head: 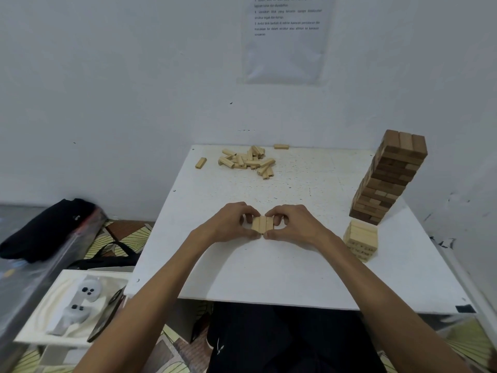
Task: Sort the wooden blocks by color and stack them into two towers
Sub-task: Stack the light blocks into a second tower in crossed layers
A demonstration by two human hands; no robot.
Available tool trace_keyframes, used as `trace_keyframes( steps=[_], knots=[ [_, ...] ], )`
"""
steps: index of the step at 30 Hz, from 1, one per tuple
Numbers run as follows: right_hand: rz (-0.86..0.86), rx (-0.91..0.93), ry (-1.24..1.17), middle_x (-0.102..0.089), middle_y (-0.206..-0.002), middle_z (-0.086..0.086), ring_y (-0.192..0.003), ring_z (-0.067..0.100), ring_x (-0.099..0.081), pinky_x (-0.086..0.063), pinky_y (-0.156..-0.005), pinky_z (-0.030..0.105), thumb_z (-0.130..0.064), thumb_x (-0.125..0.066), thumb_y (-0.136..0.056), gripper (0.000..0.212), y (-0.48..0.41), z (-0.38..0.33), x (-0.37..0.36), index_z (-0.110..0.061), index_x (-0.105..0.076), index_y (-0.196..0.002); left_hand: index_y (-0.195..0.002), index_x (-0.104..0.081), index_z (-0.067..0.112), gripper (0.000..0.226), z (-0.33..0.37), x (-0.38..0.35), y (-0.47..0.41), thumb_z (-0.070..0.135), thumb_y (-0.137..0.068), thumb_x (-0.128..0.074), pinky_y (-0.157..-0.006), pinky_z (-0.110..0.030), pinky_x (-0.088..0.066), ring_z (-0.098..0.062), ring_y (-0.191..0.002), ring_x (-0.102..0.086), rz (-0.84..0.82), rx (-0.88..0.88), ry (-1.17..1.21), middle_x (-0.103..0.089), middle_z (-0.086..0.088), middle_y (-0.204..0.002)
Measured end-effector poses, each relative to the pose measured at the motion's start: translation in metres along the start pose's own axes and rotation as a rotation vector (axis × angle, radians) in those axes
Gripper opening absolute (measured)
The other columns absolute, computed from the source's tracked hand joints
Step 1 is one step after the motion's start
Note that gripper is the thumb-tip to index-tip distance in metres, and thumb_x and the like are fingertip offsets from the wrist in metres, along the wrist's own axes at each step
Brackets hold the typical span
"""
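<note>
Three light wooden blocks (pixel 262 224) lie side by side at the middle of the white table (pixel 269 278). My left hand (pixel 231 223) grips the set from the left and my right hand (pixel 293 224) grips it from the right, thumbs at its near edge. A pile of loose light blocks (pixel 247 160) lies at the far side. A tall, leaning tower of dark brown blocks (pixel 390 179) stands at the right. In front of it stands a short stack of light blocks (pixel 361 240).
Single light blocks lie at the far left (pixel 201 163) and by the wall (pixel 281 146). A white tray (pixel 48 313) with pale objects sits on the floor to the left, beside a black bag (pixel 45 230). A printed sheet (pixel 285 36) hangs on the wall.
</note>
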State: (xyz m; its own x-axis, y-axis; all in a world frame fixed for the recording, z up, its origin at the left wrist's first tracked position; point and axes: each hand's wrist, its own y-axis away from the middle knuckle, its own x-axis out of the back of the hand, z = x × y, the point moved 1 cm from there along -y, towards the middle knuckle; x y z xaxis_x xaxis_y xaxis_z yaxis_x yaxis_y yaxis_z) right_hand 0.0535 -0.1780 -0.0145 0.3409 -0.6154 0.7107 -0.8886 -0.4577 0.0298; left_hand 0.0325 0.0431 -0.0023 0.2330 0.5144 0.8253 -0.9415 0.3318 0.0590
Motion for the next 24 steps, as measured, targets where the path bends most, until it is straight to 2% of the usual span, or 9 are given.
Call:
trace_keyframes(
  steps=[4,8,13,18,22,24],
  knots=[
    [-0.015,0.031,0.039,-0.062,-0.092,-0.013,-0.078,0.0,-0.051,-0.045,-0.071,0.024,-0.051,-0.085,-0.068,0.052,-0.001,0.0,-0.001,-0.037,-0.069,-0.115,-0.115,-0.069,0.025,0.047,-0.003,0.0,-0.002,0.038,-0.073,-0.088,-0.074,-0.022,-0.044,-0.003,-0.078,-0.052,0.011,0.005,0.053,-0.06,0.012,-0.096],
    [-0.02,0.023,0.04,-0.06,-0.093,-0.012,-0.078,0.005,-0.052,-0.049,-0.073,0.031,-0.055,-0.084,-0.067,0.053,-0.002,0.002,0.0,-0.04,-0.068,-0.115,-0.113,-0.071,0.028,0.048,-0.004,-0.002,-0.002,0.039,-0.071,-0.089,-0.076,-0.027,-0.046,-0.004,-0.08,-0.053,0.032,0.016,0.068,-0.061,0.013,-0.094],
    [-0.027,0.04,0.088,-0.057,-0.094,-0.012,-0.082,0.007,-0.052,-0.05,-0.076,0.033,-0.065,-0.078,-0.064,0.058,-0.002,0.002,0.002,-0.042,-0.067,-0.117,-0.11,-0.07,0.035,0.049,-0.003,-0.004,-0.001,0.051,-0.067,-0.086,-0.077,-0.035,-0.049,-0.006,-0.084,-0.053,0.088,0.013,-0.011,-0.056,0.014,-0.092],
    [-0.043,0.064,0.159,-0.054,-0.097,-0.007,-0.086,0.007,-0.05,-0.044,-0.073,0.028,-0.053,-0.086,-0.071,0.051,-0.005,-0.005,0.014,-0.038,-0.069,-0.116,-0.114,-0.07,0.035,0.054,0.005,0.003,-0.004,0.055,-0.067,-0.086,-0.081,-0.031,-0.043,-0.01,-0.095,-0.045,0.08,-0.041,-0.096,-0.052,0.012,-0.098],
    [-0.03,0.086,0.165,-0.053,-0.105,-0.006,-0.088,0.005,-0.048,-0.04,-0.075,0.025,-0.047,-0.086,-0.073,0.049,-0.004,-0.011,0.031,-0.036,-0.069,-0.118,-0.114,-0.069,0.039,0.066,0.016,0.016,-0.012,0.074,-0.058,-0.066,-0.082,-0.033,-0.04,-0.008,-0.095,-0.04,0.089,-0.091,-0.132,-0.051,0.012,-0.1],
    [-0.022,0.089,0.167,-0.052,-0.11,-0.007,-0.094,0.006,-0.049,-0.043,-0.079,0.026,-0.048,-0.086,-0.074,0.051,-0.002,-0.015,0.041,-0.035,-0.069,-0.12,-0.114,-0.069,0.039,0.066,0.022,0.021,-0.017,0.074,-0.058,-0.066,-0.084,-0.034,-0.04,-0.008,-0.095,-0.039,0.094,-0.113,-0.149,-0.051,0.013,-0.1]
  ],
)
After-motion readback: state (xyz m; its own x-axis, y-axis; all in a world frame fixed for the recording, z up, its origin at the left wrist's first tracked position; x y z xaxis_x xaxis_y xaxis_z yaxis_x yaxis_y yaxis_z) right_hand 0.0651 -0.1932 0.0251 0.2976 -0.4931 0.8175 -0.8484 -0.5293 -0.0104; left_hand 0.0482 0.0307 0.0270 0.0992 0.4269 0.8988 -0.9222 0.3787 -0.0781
